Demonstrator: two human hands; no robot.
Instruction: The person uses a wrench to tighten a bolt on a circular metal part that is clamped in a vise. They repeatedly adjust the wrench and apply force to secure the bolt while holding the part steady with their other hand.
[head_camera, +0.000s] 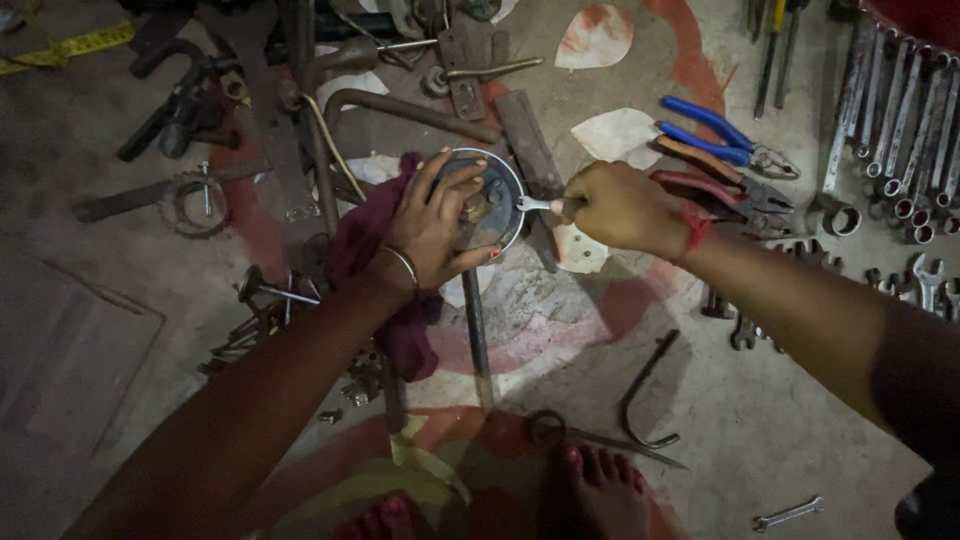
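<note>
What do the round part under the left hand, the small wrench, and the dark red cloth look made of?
Round part: likely metal, grey with a bright rim. Small wrench: shiny, probably plated steel. Dark red cloth: soft woven fabric, crumpled in folds.

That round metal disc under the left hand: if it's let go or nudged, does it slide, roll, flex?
The disc looks like rigid metal, so probably no flex. Its rim is round and shiny: likely to slip or spin unless the left hand pins it while the right hand works the spanner. The cloth beneath may add grip.
</note>
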